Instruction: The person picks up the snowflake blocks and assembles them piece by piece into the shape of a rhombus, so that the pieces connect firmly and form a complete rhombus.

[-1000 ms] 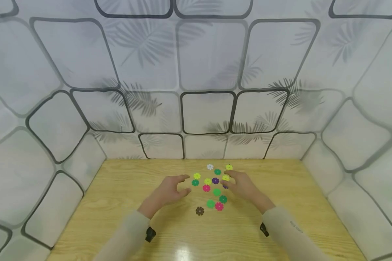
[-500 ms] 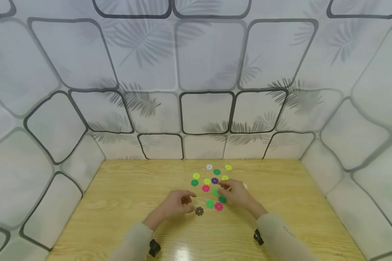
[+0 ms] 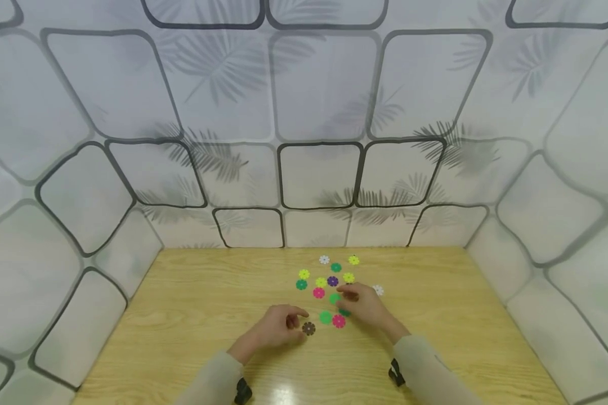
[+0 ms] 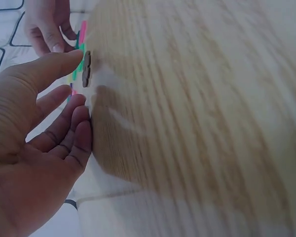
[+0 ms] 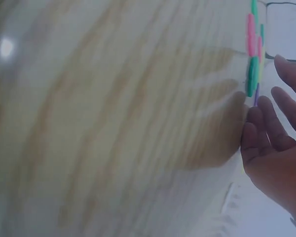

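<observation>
Flat, flower-shaped plastic discs in several colours lie scattered on the wooden table. My left hand (image 3: 278, 326) is beside the brown disc (image 3: 308, 328), thumb and index finger spread at its left edge. In the left wrist view the brown disc (image 4: 87, 69) is by the thumb tip, and the other fingers of the left hand (image 4: 44, 113) are loosely bent. My right hand (image 3: 367, 306) hovers low over the right of the group, partly covering a light green disc (image 3: 334, 298) and a dark green one (image 3: 344, 312). Nothing shows between the fingers of the right hand (image 5: 274, 123).
Near the hands lie a light green disc (image 3: 325, 318) and pink discs, one of them (image 3: 339, 321) in front. Behind are yellow, purple and green discs, with a white disc (image 3: 324, 260) farthest back and another white disc (image 3: 378, 290) at right. Patterned walls enclose the table (image 3: 208, 292).
My left hand has come toward me and right, down to the brown disc. My right hand has drawn back toward me from the yellow discs, uncovering the white disc at right.
</observation>
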Demonstrator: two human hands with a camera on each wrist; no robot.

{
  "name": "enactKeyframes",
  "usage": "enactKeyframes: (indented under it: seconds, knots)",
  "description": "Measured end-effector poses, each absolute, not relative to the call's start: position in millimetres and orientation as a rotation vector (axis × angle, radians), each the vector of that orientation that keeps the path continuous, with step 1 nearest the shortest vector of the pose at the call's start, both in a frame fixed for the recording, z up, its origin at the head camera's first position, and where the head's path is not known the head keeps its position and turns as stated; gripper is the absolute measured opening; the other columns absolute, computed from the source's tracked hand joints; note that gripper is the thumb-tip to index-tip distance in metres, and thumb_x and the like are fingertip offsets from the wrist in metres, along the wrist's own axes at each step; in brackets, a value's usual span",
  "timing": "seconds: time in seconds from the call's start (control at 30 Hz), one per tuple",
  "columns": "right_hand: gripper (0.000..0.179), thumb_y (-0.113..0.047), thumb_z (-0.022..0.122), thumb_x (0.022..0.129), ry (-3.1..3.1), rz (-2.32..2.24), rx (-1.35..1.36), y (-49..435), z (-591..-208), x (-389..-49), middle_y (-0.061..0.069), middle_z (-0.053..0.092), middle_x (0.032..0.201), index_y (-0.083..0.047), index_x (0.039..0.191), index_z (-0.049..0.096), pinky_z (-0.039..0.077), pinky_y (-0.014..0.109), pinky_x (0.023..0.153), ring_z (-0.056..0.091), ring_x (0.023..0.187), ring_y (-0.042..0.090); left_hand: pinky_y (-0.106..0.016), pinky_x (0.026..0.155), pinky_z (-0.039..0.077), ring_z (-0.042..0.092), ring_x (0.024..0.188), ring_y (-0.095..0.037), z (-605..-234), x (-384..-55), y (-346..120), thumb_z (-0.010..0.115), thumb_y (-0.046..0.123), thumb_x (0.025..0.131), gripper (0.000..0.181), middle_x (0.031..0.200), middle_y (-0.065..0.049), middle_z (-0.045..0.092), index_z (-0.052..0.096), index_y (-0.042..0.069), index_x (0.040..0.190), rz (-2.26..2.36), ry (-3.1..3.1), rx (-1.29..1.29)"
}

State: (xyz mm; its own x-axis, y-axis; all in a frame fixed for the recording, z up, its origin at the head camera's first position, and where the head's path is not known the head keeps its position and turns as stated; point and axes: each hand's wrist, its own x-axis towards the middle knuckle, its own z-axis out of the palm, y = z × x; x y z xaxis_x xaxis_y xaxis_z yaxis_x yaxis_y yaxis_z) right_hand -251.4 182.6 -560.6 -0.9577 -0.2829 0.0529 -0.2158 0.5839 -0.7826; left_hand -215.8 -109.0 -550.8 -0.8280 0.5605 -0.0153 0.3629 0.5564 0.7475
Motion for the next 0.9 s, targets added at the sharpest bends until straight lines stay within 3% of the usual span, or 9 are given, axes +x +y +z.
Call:
enactKeyframes:
  seconds: [0.27,0.7,0.9]
  knots:
    - [0.040,-0.026,0.083,0.091,2.753,-1.290,-0.431,185,-573,-257,0.003,0.070,0.112,-0.011,0.128,0.075,0.058,0.038,0.094,0.064,0.104,0.018,-0.019,0.066,0.050,0.053,0.075,-0.003,-558,-218,-106,0.089,0.020,0.084,0.045,0.086,0.007,0.063,0.075,0.006,0.125,1.151,2.549,0.750]
    - [0.042,-0.029,0.085,0.090,2.722,-1.320,-0.364,180,-579,-259,0.001,0.069,0.112,-0.012,0.127,0.076,0.058,0.043,0.097,0.064,0.105,0.018,-0.018,0.062,0.047,0.050,0.069,-0.001,-564,-219,-102,0.089,0.023,0.085,0.035,0.078,0.010,0.059,0.077,0.009,0.116,1.142,2.582,0.715]
    - [0.042,-0.028,0.085,0.089,2.768,-1.273,-0.417,180,-577,-259,0.002,0.069,0.108,-0.008,0.126,0.076,0.057,0.036,0.090,0.061,0.100,0.016,-0.018,0.061,0.046,0.050,0.068,0.000,-564,-218,-101,0.089,0.020,0.085,0.031,0.077,0.010,0.059,0.078,0.009,0.112,1.154,2.588,0.729]
